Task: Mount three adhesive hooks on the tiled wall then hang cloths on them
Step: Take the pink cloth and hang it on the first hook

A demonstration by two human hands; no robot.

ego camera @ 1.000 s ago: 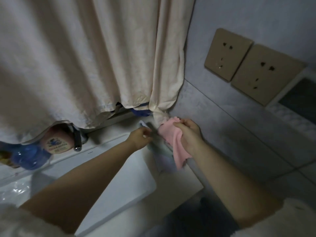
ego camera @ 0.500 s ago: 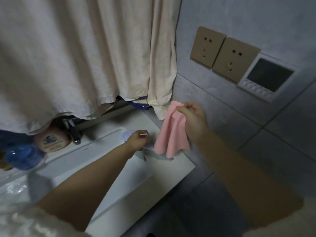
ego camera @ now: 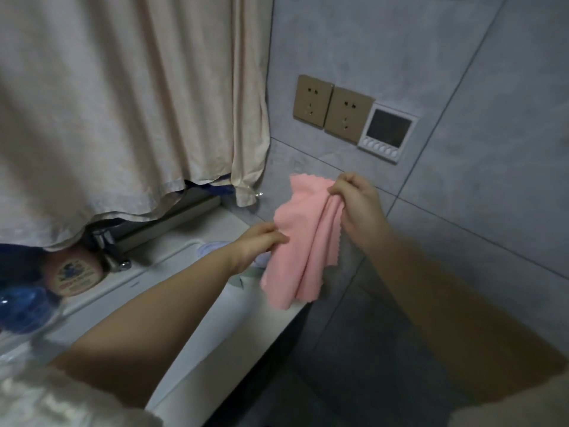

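Note:
A pink cloth (ego camera: 303, 238) with a zigzag edge hangs in the air in front of the grey tiled wall (ego camera: 480, 195). My right hand (ego camera: 354, 201) pinches its upper edge. My left hand (ego camera: 261, 241) grips its left edge lower down. More pale cloths (ego camera: 215, 246) lie on the white sink ledge behind my left hand, partly hidden. No hook shows on the wall.
A beige curtain (ego camera: 129, 103) hangs at the left over the white sink (ego camera: 215, 334). A tap (ego camera: 107, 251), a round tin (ego camera: 74, 272) and a blue bottle (ego camera: 21, 309) stand at the far left. Two tan sockets (ego camera: 331, 107) and a white control panel (ego camera: 388, 132) sit on the wall.
My right hand has raised the pink cloth away from the ledge. My left hand let go of the things on the ledge and took hold of the cloth's left edge.

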